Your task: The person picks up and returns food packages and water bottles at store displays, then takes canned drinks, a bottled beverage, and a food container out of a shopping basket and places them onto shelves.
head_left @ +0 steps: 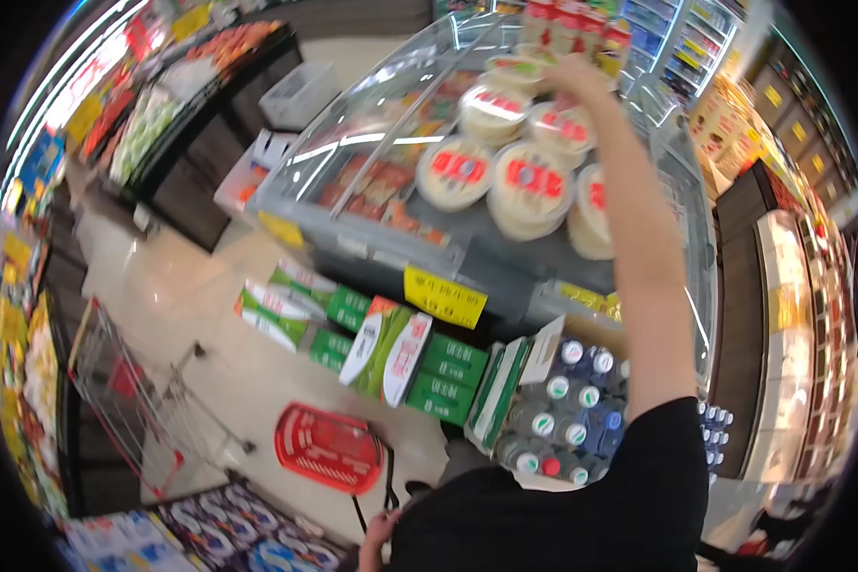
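Note:
My right arm stretches over a chest freezer, and my right hand [576, 80] is among the stacked round tubs [527, 183] with white lids and red lettering. Its fingers bend down beside a rear tub [517, 69] with a green-and-red label. Blur and the hand itself hide whether they grip anything. Low in the view, my left hand [381, 526] is closed at the black handle of a red shopping basket [329, 448]. The basket hangs tilted above the floor, and I make out nothing in it.
Under the freezer's glass lid [353, 143] lie packaged goods. Red-capped bottles [572, 27] stand behind the tubs. Green-and-white cartons [386, 353] and a box of bottles [562, 410] line its near side. A shopping cart [129, 400] stands at left, shelves [786, 315] at right.

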### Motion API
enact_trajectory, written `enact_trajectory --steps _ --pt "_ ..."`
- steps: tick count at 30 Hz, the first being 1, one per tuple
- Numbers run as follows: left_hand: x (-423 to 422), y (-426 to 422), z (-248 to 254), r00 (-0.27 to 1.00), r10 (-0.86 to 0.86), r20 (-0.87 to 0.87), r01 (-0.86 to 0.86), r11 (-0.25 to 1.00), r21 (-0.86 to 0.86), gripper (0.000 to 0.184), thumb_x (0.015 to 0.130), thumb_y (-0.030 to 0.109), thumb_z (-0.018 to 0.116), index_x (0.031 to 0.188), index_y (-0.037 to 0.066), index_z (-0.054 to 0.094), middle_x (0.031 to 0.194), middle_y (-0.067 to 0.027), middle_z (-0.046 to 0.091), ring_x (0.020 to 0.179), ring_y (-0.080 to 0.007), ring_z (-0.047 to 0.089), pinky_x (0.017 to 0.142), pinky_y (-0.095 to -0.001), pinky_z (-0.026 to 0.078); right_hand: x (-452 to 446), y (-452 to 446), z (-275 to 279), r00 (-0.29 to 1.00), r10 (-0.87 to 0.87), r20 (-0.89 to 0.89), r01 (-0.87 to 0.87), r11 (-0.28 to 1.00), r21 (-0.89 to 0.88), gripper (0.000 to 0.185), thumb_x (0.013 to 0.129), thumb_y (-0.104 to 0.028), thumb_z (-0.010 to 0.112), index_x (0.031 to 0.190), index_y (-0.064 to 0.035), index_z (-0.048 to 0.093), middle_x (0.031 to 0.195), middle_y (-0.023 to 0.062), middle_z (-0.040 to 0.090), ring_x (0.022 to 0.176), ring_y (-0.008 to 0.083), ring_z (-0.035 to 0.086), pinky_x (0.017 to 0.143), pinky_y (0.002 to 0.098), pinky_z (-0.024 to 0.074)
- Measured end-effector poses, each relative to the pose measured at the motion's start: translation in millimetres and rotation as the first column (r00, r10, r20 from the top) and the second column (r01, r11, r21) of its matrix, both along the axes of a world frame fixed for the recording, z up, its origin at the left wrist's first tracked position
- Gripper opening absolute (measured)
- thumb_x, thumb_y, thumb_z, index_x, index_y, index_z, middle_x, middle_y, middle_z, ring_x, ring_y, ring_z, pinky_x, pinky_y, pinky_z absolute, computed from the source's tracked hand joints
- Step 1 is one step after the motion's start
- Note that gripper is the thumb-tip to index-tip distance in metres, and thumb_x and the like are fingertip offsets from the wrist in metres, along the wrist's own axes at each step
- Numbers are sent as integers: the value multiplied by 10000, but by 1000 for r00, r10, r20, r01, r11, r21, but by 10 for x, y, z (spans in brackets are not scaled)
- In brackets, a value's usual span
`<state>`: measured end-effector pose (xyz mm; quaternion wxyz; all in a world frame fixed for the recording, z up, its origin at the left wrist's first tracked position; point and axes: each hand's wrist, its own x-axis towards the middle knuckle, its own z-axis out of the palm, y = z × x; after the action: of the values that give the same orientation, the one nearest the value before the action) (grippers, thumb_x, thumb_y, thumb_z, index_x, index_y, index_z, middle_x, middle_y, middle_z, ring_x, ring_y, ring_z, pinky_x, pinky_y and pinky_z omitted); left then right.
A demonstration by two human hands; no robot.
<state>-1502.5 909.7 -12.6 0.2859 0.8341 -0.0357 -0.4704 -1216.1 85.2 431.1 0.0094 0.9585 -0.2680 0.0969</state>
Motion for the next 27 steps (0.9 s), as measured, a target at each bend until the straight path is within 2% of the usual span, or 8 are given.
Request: enact_trajectory --steps 3,4,5,7,11,14,23,27 --pt "-79 -5 137 993 71 -95 -72 997 -11 562 881 516 443 1012 -12 586 984 -295 594 1025 -409 553 858 -422 430 -386 1127 502 949 -211 233 71 866 495 328 785 -264 583 874 52 601 704 182 642 553 251 652 493 328 563" --pt "-102 66 77 990 51 -130 -52 999 -4 547 917 472 380 1078 -13 574 1029 -292 585 1075 -408 527 903 -429 410 -439 1367 633 969 -204 142 126 896 426 342 800 -293 586 893 36 597 739 154 644 583 218 654 530 302 561" --pt "-195 145 47 996 58 61 -48 988 -150 562 936 463 321 1113 -12 563 1057 -281 581 1085 -413 517 921 -427 403 -326 976 605 992 121 -33 -103 936 337 379 829 -360 575 992 -18 596 795 103 649 642 167 645 561 272 544" --pt "-207 201 270 999 32 13 -32 999 -31 576 938 480 319 1110 -8 571 1069 -275 577 1064 -410 525 916 -428 409 -480 2086 841 995 98 -5 -84 884 460 522 842 -499 540 1220 -139 512 883 44 610 710 105 602 631 256 508" --pt "-362 383 541 997 75 22 -71 989 -130 527 928 458 378 892 8 650 928 -239 625 928 -414 572 833 -452 445 -310 3545 831 832 545 103 -537 748 390 547 837 -507 537 1181 -82 526 883 64 592 650 117 611 564 217 486" --pt "-582 532 567 993 93 -66 -101 985 -140 489 913 451 421 852 29 661 879 -226 633 886 -398 587 806 -456 458 -126 4974 390 782 616 -95 -569 767 296 536 842 -521 516 1234 -155 520 919 20 593 729 78 599 627 217 478" --pt "-1305 947 624 975 190 -111 -179 979 101 562 904 497 399 702 45 664 722 -187 634 736 -369 617 696 -448 483 -251 7114 -3985 328 837 -438 31 453 891 317 831 -284 576 965 2 593 844 93 633 662 175 651 559 283 546" --pt "-1835 973 422 964 140 -225 -98 977 189 540 898 470 420 630 61 650 663 -171 622 683 -350 616 650 -454 479 -1292 7433 -6206 266 885 -382 -38 405 913 273 792 -244 602 847 21 635 652 78 608 584 168 634 522 298 519"
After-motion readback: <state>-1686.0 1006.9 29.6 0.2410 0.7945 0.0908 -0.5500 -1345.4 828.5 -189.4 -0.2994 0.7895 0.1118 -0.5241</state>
